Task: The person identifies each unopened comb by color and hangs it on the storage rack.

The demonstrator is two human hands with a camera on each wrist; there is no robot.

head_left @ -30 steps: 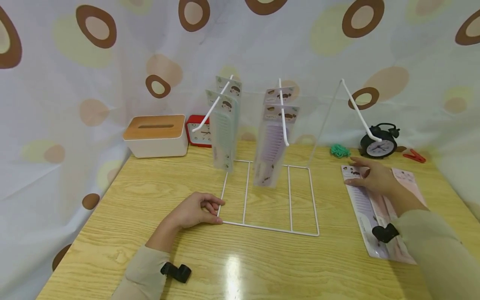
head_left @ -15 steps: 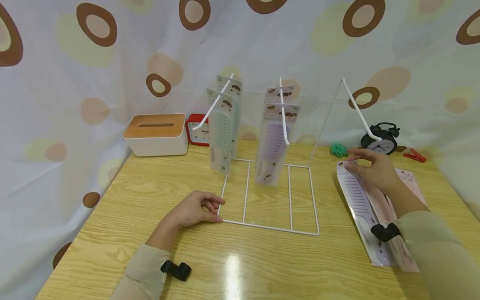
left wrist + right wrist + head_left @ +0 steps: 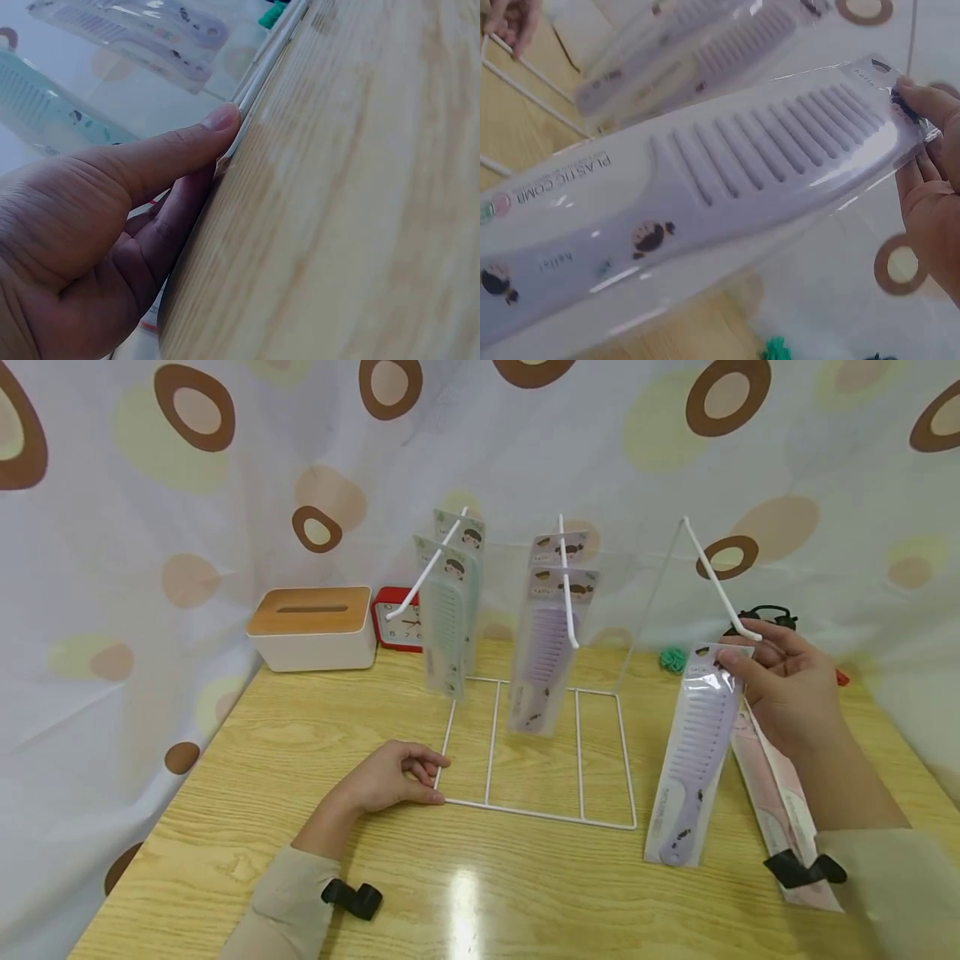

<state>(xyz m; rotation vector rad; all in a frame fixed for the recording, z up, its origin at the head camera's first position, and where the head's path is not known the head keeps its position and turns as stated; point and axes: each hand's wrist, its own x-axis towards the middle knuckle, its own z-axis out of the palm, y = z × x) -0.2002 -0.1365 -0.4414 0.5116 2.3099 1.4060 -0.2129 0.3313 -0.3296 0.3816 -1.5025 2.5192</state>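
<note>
A: Packaged comb (image 3: 693, 752)?
B: Lilac wide-tooth comb in clear sleeve, hanging near-vertical, handle down, above the table, header card just below the right hook's tip (image 3: 746, 635).

A: Rack (image 3: 536, 752)?
B: White wire, base flat.

The black alarm clock (image 3: 761, 614) is mostly hidden behind the right hand (image 3: 787, 693). The red clip (image 3: 842, 677) beside that clock shows only its tip. The red clock (image 3: 390, 620) is partly covered by the tissue box (image 3: 311, 628) and green packaged combs (image 3: 446, 610).

Glossy plastic comb pack (image 3: 693, 752); shiny wood-grain table (image 3: 315, 752).
</note>
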